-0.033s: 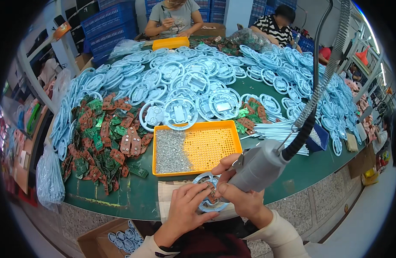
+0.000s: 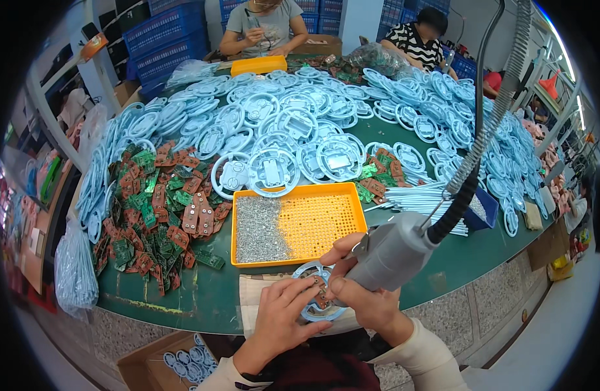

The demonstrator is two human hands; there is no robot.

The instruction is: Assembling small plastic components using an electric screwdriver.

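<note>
A light-blue round plastic part (image 2: 308, 268) lies on a tan pad (image 2: 251, 293) at the near table edge, with a brown circuit board (image 2: 321, 302) inside it. My left hand (image 2: 280, 317) grips this part, fingertips on the board and thumb along the lower rim. In my right hand (image 2: 368, 303) is a grey electric screwdriver (image 2: 394, 251), tilted down toward the part; my fingers hide its tip. Just beyond both hands stands a yellow tray (image 2: 300, 263) with a perforated grid, its left portion covered in small silver screws (image 2: 261, 231).
Brown and green circuit boards (image 2: 176, 215) are heaped at left. Many light-blue parts (image 2: 274, 169) pile across the back. White rods (image 2: 424, 202) and a blue bin (image 2: 480, 212) sit at right. A coiled spring (image 2: 492, 124) and cable suspend the screwdriver. Two people work opposite.
</note>
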